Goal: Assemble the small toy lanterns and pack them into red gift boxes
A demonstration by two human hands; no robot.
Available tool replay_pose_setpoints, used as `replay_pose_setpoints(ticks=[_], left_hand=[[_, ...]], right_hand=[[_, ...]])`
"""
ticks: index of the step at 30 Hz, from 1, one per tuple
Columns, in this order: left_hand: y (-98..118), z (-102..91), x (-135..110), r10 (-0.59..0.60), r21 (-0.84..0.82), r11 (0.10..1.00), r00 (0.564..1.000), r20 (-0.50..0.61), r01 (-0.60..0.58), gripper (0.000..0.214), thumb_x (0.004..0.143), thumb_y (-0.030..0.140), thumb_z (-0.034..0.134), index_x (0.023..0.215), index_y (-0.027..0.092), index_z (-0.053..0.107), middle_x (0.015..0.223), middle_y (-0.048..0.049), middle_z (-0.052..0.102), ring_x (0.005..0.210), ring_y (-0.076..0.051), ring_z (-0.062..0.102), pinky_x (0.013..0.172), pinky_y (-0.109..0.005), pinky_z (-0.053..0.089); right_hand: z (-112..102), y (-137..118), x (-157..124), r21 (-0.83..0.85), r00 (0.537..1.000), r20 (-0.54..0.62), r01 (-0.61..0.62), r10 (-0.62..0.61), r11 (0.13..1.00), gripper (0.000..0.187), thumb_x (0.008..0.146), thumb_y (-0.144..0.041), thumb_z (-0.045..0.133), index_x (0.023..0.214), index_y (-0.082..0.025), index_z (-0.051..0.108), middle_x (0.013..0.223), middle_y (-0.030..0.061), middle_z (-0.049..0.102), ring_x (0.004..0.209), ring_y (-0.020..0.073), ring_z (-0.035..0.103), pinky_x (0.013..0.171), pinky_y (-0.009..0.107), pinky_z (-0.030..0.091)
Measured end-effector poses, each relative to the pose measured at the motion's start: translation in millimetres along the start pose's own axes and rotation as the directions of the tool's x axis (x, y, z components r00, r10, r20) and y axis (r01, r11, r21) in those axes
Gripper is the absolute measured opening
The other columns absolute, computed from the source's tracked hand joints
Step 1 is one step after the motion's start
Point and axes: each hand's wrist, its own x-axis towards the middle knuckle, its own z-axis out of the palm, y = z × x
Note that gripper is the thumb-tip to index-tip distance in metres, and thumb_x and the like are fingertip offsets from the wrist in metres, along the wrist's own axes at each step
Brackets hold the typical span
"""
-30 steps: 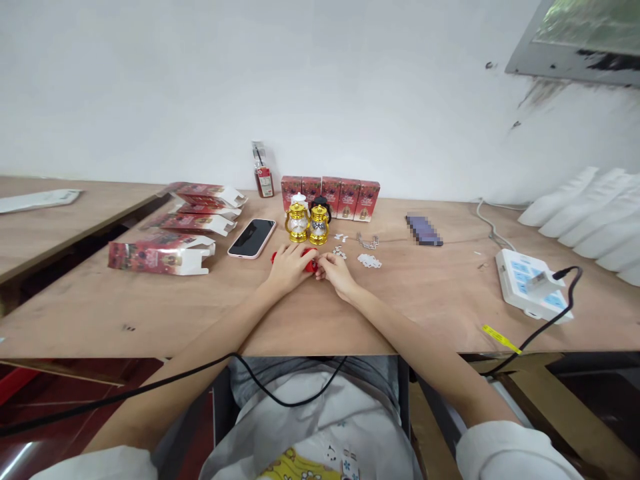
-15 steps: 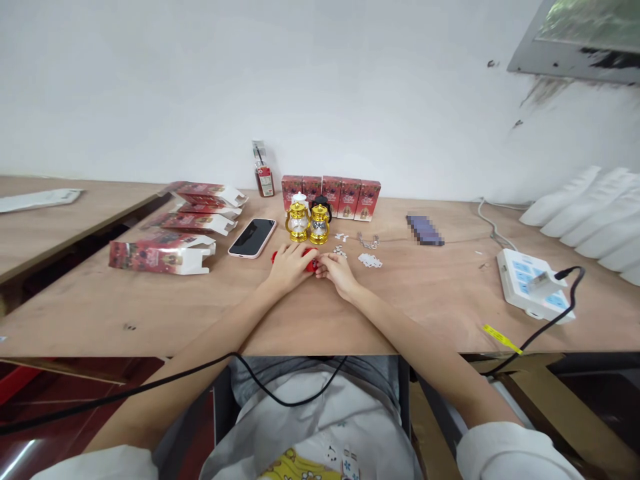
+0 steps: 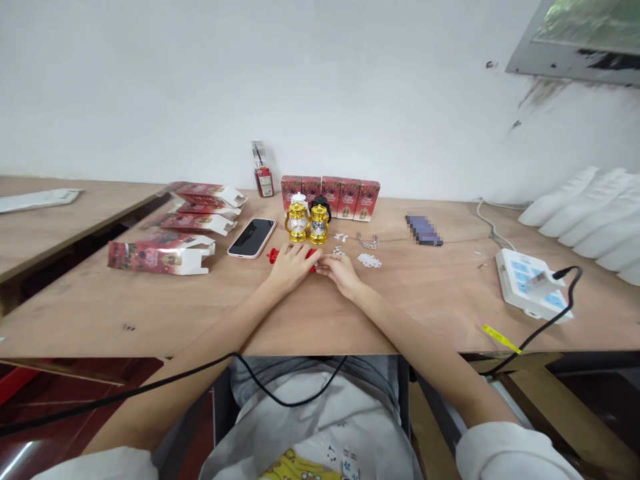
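Observation:
A small red lantern [image 3: 273,255] lies on its side on the table, mostly covered by my left hand [image 3: 293,265], whose fingers are wrapped over it. At its right end my right hand [image 3: 340,273] has its fingers pinched together; what they hold, if anything, is too small to make out. Just beyond my hands stand two gold lanterns [image 3: 319,225], with a white lantern [image 3: 299,199] and a black lantern [image 3: 323,202] behind them. Small round pieces [image 3: 339,251], white tabs [image 3: 369,261] and bent metal wires [image 3: 368,241] lie close to my right hand.
Several red printed boxes [image 3: 349,199] stand near the wall, and opened boxes [image 3: 160,253] lie at the left. A phone [image 3: 253,238] is left of my hands. A bottle [image 3: 264,180] stands behind it. A power strip [image 3: 533,283] with a black cable [image 3: 545,328] sits at the right.
The red lantern has shifted slightly left, and more of its left end shows beyond my left hand. Both hands stay together at its right end.

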Motion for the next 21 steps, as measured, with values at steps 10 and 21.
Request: replay_pose_setpoints(ticks=[10,21], left_hand=[[1.7,1.3,1.7,-0.05,-0.12,0.992,0.999,-0.004,0.049,0.024,0.091,0.019,0.038,0.102,0.016,0.059,0.09,-0.0107,0.066,0.087,-0.025,0.057,0.077,-0.039,0.038],[-6.4,0.2,-3.5,-0.182,-0.301,0.943,0.977,-0.108,0.143,0.034,0.083,0.033,0.058,0.113,0.018,0.053,0.107,-0.0102,0.067,0.102,-0.026,0.057,0.084,-0.039,0.035]], right_hand=[[-2.0,-1.5,2.5,0.107,0.998,0.021,-0.056,0.054,0.993,0.013,0.069,-0.004,0.06,0.061,-0.015,0.061,0.059,0.0001,0.062,0.059,0.0097,0.059,0.066,0.025,0.055],[-6.8,-15.6,5.9,0.241,0.967,-0.017,-0.243,0.255,0.939,0.016,0.079,-0.015,0.053,0.065,-0.015,0.061,0.057,0.0005,0.056,0.048,0.0067,0.047,0.043,0.016,0.042]])
